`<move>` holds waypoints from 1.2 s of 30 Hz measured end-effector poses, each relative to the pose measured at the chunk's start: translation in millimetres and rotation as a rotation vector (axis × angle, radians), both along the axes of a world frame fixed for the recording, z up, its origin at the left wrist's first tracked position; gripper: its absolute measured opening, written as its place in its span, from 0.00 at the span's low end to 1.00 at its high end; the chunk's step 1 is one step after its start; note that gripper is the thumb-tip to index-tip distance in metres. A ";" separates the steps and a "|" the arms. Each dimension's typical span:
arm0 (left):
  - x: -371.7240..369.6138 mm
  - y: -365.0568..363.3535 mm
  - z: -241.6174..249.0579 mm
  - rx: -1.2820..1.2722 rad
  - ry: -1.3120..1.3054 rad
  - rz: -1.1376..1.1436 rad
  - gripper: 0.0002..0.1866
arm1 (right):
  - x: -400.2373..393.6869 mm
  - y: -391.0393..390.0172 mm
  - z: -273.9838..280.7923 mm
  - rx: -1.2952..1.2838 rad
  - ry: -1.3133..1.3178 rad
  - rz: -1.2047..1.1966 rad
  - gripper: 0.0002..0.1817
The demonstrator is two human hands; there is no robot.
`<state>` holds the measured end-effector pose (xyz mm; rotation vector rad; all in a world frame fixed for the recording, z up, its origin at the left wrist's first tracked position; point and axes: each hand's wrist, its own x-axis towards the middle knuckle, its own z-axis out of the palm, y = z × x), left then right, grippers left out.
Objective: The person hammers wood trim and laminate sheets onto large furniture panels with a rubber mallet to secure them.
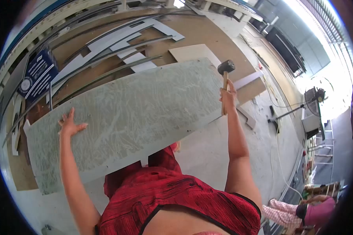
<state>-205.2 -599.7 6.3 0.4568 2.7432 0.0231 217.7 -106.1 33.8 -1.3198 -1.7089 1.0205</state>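
A large grey-green panel (133,105) with streaky smears over its face lies across the view in front of my body. My left hand (71,124) rests on the panel's left part, fingers spread. Near the panel's right end, my right hand (228,95) is wrapped round the wooden handle of a mallet (226,67). The dark mallet head points away from me, above the panel's far right corner in this view.
Behind the panel, white cut boards (125,39) and long dark strips lie on brown sheeting (196,27). A blue box (38,74) stands at left. On the right are a fan (314,96), a ladder (324,152), a cable on the floor and another person (313,211).
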 end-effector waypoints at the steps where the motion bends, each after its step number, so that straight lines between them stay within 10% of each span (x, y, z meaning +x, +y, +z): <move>1: -0.2 1.4 5.3 0.004 -0.041 0.034 0.64 | -4.0 1.9 0.5 -0.025 -0.010 -0.008 0.32; 32: -13.1 -10.7 -10.6 0.120 -0.043 0.014 0.66 | 7.8 8.5 -43.6 -0.085 -0.207 0.019 0.34; 36: -13.7 -8.0 -9.6 0.112 -0.052 0.015 0.66 | 17.4 -8.6 -40.8 -0.154 0.139 0.030 0.33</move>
